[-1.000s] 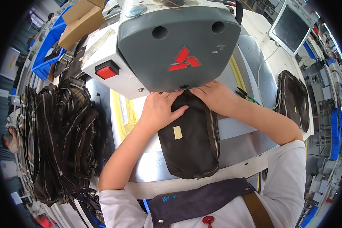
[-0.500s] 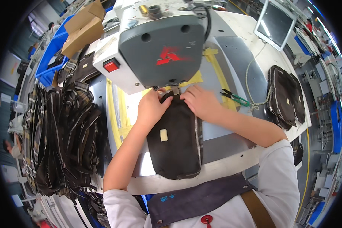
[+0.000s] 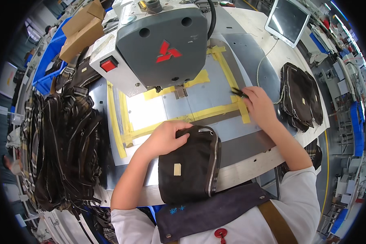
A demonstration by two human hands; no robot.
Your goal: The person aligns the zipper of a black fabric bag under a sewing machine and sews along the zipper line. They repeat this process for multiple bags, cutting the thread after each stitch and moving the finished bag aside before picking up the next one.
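A dark brown fabric pouch with a silver zipper down its right side and a small cream label lies at the table's front edge. My left hand is closed on its top edge, thumb on top. Farther right, over the yellow-taped metal plate, my right hand is closed round a pair of thread snips. Their dark blades point left; the fingers hide the handles. Beyond the pouch stands a grey and white sewing machine, its needle area apart from the pouch.
A large heap of dark zippered pouches lies at the left. More finished-looking pouches rest at the right edge, under a cord. A tablet screen stands at the back right. A blue bin and a cardboard box are at the back left.
The pouch has come from under the machine head toward me in my left hand. My right hand has let go of it, moved right and taken hold of the snips.
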